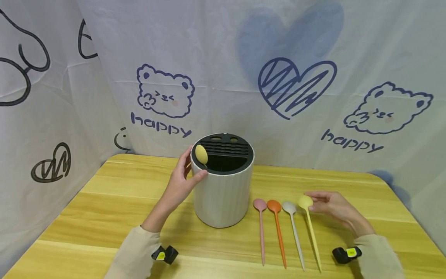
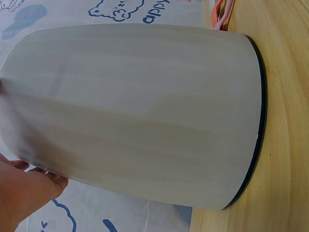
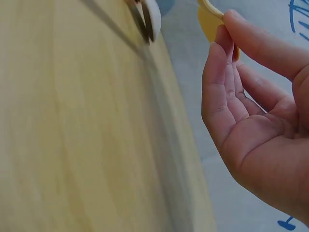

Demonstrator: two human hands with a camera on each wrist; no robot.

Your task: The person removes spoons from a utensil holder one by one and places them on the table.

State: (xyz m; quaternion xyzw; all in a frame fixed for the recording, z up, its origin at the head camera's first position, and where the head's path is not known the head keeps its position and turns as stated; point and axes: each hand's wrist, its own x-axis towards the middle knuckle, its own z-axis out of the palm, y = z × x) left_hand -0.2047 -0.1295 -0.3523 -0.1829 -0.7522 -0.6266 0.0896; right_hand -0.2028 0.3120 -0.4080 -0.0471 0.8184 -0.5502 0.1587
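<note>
My left hand (image 1: 179, 184) holds the rim of a ribbed white utensil holder (image 1: 223, 197) with a black slotted lid (image 1: 228, 149). Its thumb lies on the front edge, while the other fingers go round the left side. A mustard-yellow spoon (image 1: 201, 154) stands in the holder with its bowl above the lid, by that thumb. Over on the right, my right hand (image 1: 336, 209) pinches the bowl of a pale yellow spoon (image 1: 305, 202) between thumb and fingertips. That spoon's handle slants down toward the table's near side; in the right wrist view only part of its bowl (image 3: 208, 24) shows.
Between the holder and the yellow spoon, a pink spoon (image 1: 259, 204), an orange spoon (image 1: 274, 206) and a light grey spoon (image 1: 289, 207) lie side by side on the wooden table (image 1: 115, 209). A printed white cloth (image 1: 223, 58) hangs behind the table.
</note>
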